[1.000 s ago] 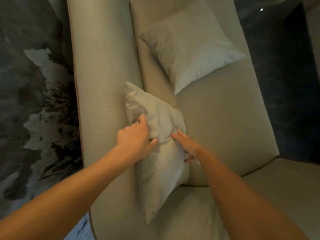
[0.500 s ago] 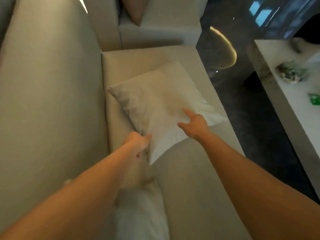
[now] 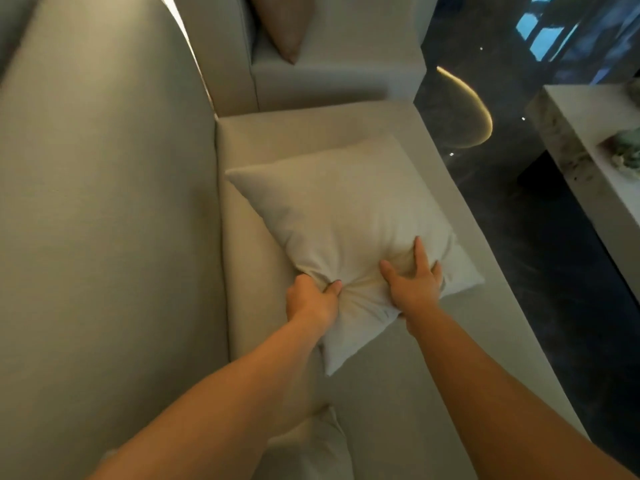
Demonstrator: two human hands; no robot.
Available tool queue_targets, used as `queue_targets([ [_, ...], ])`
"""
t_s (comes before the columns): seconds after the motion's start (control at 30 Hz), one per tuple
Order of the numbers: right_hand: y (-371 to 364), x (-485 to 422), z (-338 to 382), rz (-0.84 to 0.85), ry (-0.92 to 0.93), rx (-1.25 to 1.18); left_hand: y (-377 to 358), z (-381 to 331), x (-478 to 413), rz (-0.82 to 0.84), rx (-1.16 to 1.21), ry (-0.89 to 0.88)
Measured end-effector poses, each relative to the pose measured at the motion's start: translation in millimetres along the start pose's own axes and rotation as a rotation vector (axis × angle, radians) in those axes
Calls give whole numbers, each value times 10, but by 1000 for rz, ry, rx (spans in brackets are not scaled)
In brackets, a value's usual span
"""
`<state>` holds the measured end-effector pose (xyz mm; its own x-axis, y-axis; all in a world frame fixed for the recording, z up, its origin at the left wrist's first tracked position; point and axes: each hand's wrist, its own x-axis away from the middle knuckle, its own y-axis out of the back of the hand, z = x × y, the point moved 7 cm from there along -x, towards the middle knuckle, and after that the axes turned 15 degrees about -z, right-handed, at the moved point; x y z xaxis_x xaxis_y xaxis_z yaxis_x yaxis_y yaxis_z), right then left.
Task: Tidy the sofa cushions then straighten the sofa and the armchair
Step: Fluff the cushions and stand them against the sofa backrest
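A pale square cushion [image 3: 346,216] lies flat on the seat of the beige sofa [image 3: 398,393], turned diamond-wise near the far end. My left hand [image 3: 311,301] pinches its near edge, bunching the fabric. My right hand [image 3: 414,284] grips the same edge a little to the right, fingers sunk into the cushion. A second pale cushion [image 3: 311,448] shows under my left forearm, leaning at the sofa's backrest [image 3: 104,220]. Beyond the sofa's end stands the armchair [image 3: 329,77] with a brownish cushion [image 3: 282,26] on it.
A dark glossy floor [image 3: 536,254] runs along the sofa's right side. A white low table [image 3: 588,143] with a greenish object [image 3: 627,147] stands at the right edge. A curved light strip [image 3: 478,109] reflects on the floor near the armchair.
Both hands left the near cushion by the backrest and reached to the far cushion. They now clutch its near edge, and the fabric is bunched between them.
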<state>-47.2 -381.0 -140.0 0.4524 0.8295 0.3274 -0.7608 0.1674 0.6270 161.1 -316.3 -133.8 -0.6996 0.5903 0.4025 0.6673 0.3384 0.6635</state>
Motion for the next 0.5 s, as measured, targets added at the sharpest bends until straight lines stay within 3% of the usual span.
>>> queue_targets([
  [0.17,-97,647,461,309,-465,-315,1107,-655,122,-118,-199,-303],
  [0.3,-393,1443,1108,557,-471,-300,2167,-882,4,-212,-415,-388],
  [0.4,-620,1953,1211,534,-536,-301,2703,-679,-66,-163,-453,-320],
  [0.5,-566,2207,1157,459,-451,-296,2805,-457,93,-75,-414,-361],
])
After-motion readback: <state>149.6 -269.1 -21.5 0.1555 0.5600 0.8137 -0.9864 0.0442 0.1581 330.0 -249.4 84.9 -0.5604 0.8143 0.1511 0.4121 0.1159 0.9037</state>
